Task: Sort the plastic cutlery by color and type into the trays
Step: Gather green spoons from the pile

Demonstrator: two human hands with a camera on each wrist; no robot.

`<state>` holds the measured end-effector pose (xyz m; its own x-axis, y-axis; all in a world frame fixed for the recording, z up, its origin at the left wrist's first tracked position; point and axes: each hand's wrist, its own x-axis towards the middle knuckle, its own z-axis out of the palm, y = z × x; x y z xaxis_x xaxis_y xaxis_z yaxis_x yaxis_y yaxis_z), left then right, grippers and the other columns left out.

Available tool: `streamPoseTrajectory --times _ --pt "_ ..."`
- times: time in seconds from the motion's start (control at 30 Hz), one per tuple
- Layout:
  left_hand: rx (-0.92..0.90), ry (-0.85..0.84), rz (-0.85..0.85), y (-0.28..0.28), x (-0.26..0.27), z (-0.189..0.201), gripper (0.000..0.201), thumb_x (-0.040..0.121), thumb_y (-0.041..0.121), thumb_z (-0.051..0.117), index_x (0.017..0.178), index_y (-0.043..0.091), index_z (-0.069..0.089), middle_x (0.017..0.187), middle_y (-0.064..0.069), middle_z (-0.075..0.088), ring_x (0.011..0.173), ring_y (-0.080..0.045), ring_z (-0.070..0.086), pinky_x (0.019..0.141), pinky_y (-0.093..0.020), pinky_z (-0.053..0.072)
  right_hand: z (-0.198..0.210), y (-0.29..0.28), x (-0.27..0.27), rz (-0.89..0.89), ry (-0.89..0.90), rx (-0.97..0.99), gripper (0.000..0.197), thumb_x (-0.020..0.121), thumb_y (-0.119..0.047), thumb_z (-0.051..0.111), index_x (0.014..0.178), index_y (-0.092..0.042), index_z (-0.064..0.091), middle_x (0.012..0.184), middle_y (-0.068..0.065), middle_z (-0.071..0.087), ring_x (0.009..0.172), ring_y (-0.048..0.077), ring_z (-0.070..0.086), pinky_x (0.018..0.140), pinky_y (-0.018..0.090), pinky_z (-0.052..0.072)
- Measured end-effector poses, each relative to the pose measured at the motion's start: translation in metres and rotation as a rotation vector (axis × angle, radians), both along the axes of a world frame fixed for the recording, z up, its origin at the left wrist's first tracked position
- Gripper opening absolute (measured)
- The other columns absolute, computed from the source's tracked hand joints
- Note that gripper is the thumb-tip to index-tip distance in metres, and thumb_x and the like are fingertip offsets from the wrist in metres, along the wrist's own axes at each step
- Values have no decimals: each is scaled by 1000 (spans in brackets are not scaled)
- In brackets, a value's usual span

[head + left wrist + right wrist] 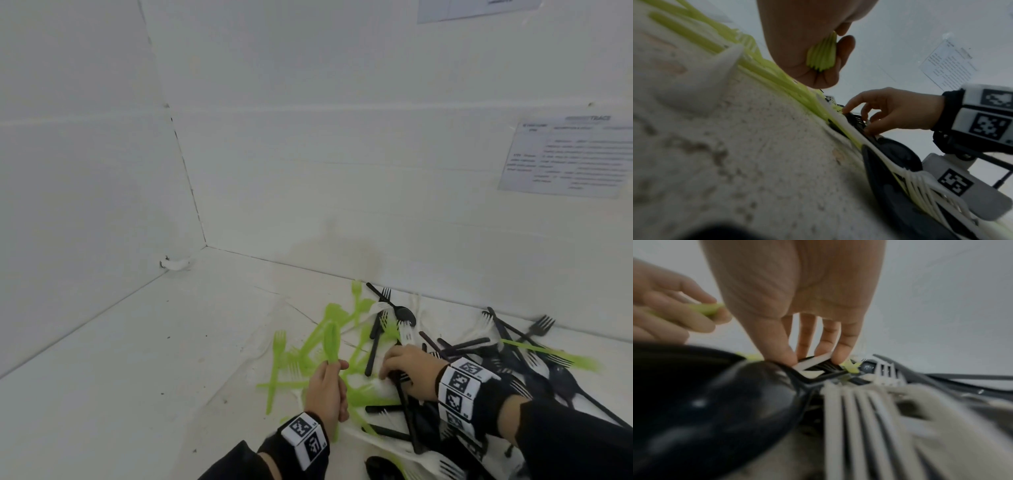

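Your left hand has its fingers curled around a stack of green plastic cutlery handles, which stands up above your knuckles. Your right hand reaches down, its fingertips pinching a thin black plastic handle in the mixed pile of green, black and white plastic cutlery under them.

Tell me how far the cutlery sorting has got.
Done: nothing shows as sorted; no tray is in view. In hand: the left hand grips a stack of green cutlery, and the right hand reaches into the pile, fingertips on black and white pieces. Left: the mixed pile of green, black and white cutlery lies tangled on the white surface.
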<state>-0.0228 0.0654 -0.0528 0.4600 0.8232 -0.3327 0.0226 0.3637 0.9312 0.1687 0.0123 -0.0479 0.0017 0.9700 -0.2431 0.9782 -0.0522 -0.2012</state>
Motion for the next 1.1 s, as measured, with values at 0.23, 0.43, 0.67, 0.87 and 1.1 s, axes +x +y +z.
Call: streamPoseTrajectory --times 0.23,0.43,0.67,0.87,1.1 --pt "0 -9 2 -8 2 1 20 98 13 37 89 8 54 43 3 35 28 -10 24 37 -14 19 6 -17 24 -242 -86 5 48 82 -24 65 128 -21 49 131 3 32 121 20 41 104 29 38" --pt "8 -10 -18 -17 5 2 21 98 14 35 89 7 53 42 3 34 28 -10 24 38 -15 18 13 -20 33 -368 74 115 36 97 -26 45 131 -15 49 127 7 48 121 18 45 100 19 29" --pt "18 -9 -22 -22 8 3 21 98 14 36 90 7 54 42 3 34 29 -9 24 37 -15 17 18 -22 41 -417 -45 -14 46 92 -10 49 137 -17 45 138 6 45 127 21 44 108 26 32" --pt "27 -33 -15 -20 11 7 20 98 15 36 90 8 54 44 4 34 31 -9 23 37 -15 18 24 -28 34 -462 -49 39 32 90 -13 51 121 -23 53 124 -2 52 114 17 52 96 28 43" --pt "38 -54 -76 -27 21 17 26 101 19 31 87 10 51 46 3 35 28 -8 23 37 -13 17 57 -49 -3 -351 206 223 30 94 -22 50 123 -14 56 99 -4 58 78 -3 49 73 10 30"
